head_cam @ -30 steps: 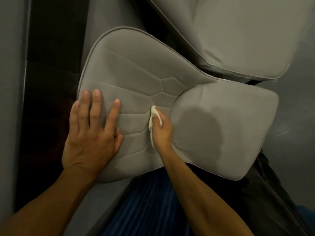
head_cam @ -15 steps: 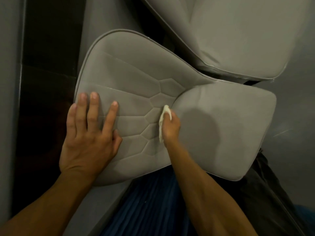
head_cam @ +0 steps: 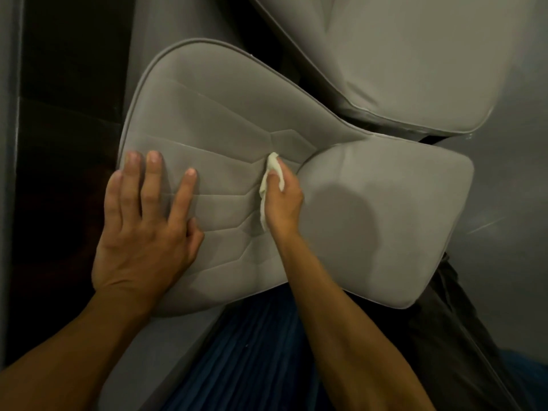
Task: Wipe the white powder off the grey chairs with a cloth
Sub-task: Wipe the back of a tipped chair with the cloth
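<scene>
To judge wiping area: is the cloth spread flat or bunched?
Bunched: the right hand grips the white cloth as a small wad.

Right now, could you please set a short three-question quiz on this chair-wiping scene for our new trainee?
1. True or false: the left hand lies flat, fingers straight, on the quilted chair cushion.
2. Which hand holds the white cloth? A) left B) right C) both
3. Fill in: the cloth's tip meets the cushion at a stitched ____.
Key: 1 true; 2 B, the right hand; 3 seam.
</scene>
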`<state>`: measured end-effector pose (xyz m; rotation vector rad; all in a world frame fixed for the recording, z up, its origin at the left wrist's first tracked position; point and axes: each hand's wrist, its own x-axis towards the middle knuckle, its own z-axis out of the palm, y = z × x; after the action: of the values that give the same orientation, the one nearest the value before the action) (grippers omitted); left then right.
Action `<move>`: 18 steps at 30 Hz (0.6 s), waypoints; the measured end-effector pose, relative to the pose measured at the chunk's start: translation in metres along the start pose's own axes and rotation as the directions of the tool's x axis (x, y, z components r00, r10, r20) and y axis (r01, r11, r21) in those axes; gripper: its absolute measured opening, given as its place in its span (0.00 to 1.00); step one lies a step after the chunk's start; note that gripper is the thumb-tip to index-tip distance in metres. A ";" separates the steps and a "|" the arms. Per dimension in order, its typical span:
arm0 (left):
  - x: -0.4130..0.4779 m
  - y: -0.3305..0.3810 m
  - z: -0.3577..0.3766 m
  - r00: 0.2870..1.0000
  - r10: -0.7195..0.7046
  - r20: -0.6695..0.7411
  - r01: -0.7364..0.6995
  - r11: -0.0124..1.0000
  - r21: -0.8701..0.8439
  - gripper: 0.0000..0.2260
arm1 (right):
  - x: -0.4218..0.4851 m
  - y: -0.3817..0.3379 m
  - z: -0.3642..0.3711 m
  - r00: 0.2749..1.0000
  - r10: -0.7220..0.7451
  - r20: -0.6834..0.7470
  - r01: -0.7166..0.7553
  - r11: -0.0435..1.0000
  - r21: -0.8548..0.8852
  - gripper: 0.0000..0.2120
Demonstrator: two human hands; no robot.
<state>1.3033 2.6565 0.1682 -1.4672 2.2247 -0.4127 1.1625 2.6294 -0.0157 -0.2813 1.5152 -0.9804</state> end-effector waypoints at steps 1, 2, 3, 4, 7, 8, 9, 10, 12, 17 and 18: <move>0.000 0.000 0.000 1.000 -0.001 -0.003 0.001 1.000 0.001 0.31 | 0.012 -0.003 -0.004 0.996 0.017 -0.084 -0.015 1.000 0.024 0.16; 0.000 0.000 0.000 1.000 -0.002 -0.003 0.002 1.000 0.001 0.31 | 0.025 -0.008 -0.009 0.985 0.037 -0.166 -0.031 0.999 0.039 0.16; 0.000 0.000 0.000 1.000 -0.002 -0.002 0.002 1.000 0.001 0.31 | 0.038 -0.016 -0.012 0.970 0.064 -0.234 -0.053 0.997 0.056 0.16; 0.000 0.000 0.000 1.000 -0.003 0.002 0.003 1.000 0.001 0.31 | 0.050 -0.023 -0.013 0.956 0.096 -0.278 -0.076 0.994 0.080 0.17; 0.001 0.000 0.000 1.000 -0.010 0.004 0.010 1.000 -0.008 0.30 | 0.065 -0.048 0.001 0.956 0.100 -0.275 -0.067 0.989 0.130 0.20; 0.000 0.000 0.000 1.000 -0.009 0.005 0.009 1.000 -0.008 0.30 | 0.063 -0.050 0.009 0.963 0.086 -0.255 -0.059 0.992 0.111 0.20; 0.001 0.000 0.000 1.000 -0.007 0.007 0.007 1.000 -0.004 0.30 | 0.057 -0.049 0.016 0.970 0.084 -0.228 -0.064 0.994 0.093 0.20; 0.000 -0.001 0.000 1.000 -0.003 0.011 0.003 1.000 -0.002 0.31 | 0.047 -0.045 0.021 0.980 0.055 -0.191 -0.047 0.998 0.050 0.19; 0.000 -0.001 0.000 1.000 0.001 0.007 -0.001 1.000 0.002 0.31 | 0.028 -0.031 0.023 0.991 0.004 -0.132 -0.003 1.000 0.006 0.19; 0.000 -0.001 -0.001 1.000 0.001 0.000 -0.001 1.000 -0.012 0.32 | 0.030 0.000 0.018 0.970 0.139 -0.199 -0.128 0.989 0.069 0.28; 0.000 -0.001 -0.001 1.000 -0.001 -0.004 0.001 1.000 -0.014 0.31 | 0.031 0.009 0.019 0.967 0.181 -0.181 -0.179 0.983 0.029 0.30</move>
<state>1.3033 2.6563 0.1693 -1.4757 2.2348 -0.4007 1.1759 2.6056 -0.0418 -0.0431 1.6695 -0.8891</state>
